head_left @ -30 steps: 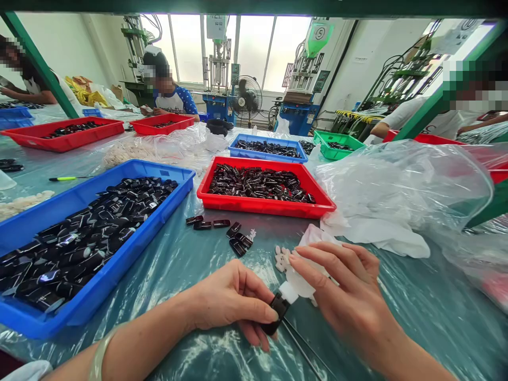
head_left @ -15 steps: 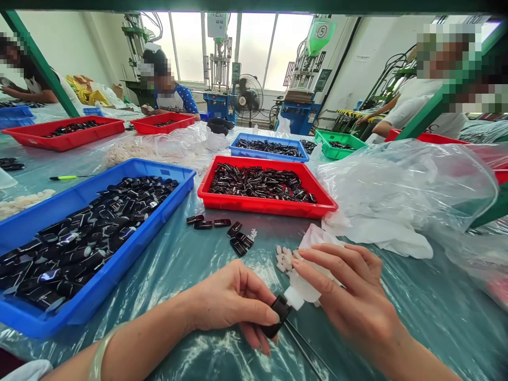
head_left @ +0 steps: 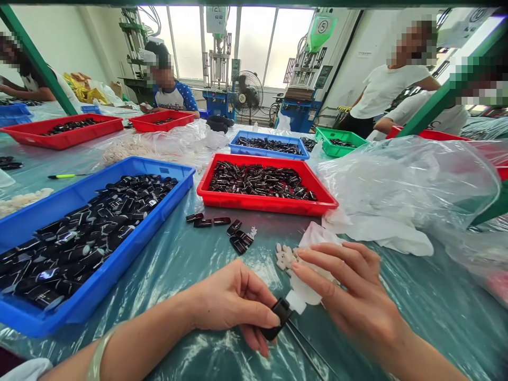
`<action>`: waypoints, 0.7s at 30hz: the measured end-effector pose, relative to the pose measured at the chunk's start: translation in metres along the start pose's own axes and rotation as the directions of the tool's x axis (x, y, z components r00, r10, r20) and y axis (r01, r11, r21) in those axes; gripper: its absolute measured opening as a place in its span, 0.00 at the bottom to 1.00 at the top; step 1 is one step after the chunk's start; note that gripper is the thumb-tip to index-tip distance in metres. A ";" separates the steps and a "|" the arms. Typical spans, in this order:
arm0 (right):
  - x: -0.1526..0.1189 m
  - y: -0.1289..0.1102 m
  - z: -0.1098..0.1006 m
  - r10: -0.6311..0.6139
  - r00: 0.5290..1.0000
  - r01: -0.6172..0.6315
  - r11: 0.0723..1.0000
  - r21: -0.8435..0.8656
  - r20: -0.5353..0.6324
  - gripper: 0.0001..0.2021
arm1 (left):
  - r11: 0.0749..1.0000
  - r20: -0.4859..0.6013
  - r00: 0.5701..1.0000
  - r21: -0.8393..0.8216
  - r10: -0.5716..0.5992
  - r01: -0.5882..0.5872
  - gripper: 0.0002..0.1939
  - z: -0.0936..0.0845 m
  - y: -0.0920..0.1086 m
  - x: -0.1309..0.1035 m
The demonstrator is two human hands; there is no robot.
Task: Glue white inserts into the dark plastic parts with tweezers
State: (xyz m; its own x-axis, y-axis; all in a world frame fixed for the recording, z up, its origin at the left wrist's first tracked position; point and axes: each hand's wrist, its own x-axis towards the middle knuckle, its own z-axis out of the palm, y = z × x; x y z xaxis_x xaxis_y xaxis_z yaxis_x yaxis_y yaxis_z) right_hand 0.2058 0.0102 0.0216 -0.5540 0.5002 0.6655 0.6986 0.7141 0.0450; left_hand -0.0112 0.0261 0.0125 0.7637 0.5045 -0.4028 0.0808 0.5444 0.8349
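Observation:
In the head view my left hand (head_left: 242, 307) pinches a small glossy black plastic piece (head_left: 280, 317) between thumb and fingers. My right hand (head_left: 353, 296) has its fingers stretched out and apart, over a white cloth (head_left: 313, 238). Its fingertips hover by or touch a small heap of whitish oval pieces (head_left: 284, 256); I cannot tell which. A white scrap (head_left: 296, 301) lies between the held piece and my right hand. Thin metal tweezers (head_left: 307, 346) show below the black piece. Several loose black pieces (head_left: 240, 241) lie beyond my left hand.
A blue tray (head_left: 159, 222) full of black pieces stands on the left. A red tray (head_left: 270, 203) of similar pieces is ahead, with another blue tray (head_left: 273, 152) behind it. Clear plastic bags (head_left: 408, 180) spread at right. Co-workers sit or stand around the table.
My hands and the black piece have hardly moved. At the back right, a person in a white top now stands more fully in view beside another person.

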 end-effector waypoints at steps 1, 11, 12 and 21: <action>0.000 0.000 0.000 -0.003 1.000 0.003 1.000 -0.002 0.003 0.12 | 1.000 0.001 1.000 0.001 -0.004 0.004 0.09 0.000 0.000 0.000; -0.003 -0.002 0.000 -0.040 0.999 0.039 0.997 -0.066 -0.024 0.14 | 1.000 0.003 1.000 0.015 -0.024 0.024 0.09 0.000 -0.002 0.002; -0.003 -0.002 -0.001 -0.043 0.999 0.042 0.996 -0.073 -0.020 0.14 | 1.000 0.002 1.000 0.017 -0.025 0.025 0.09 0.000 -0.002 0.002; -0.004 -0.004 -0.001 -0.058 0.997 0.053 0.993 -0.108 -0.046 0.14 | 0.999 -0.015 0.999 0.025 -0.037 0.038 0.10 0.002 -0.001 0.002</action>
State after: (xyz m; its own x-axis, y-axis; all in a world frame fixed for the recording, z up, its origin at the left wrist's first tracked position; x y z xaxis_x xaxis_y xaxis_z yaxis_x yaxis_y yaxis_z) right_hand 0.2054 0.0046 0.0191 -0.5722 0.4349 0.6953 0.7131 0.6826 0.1600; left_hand -0.0082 0.0248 0.0116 0.7504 0.4939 -0.4392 0.1254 0.5461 0.8283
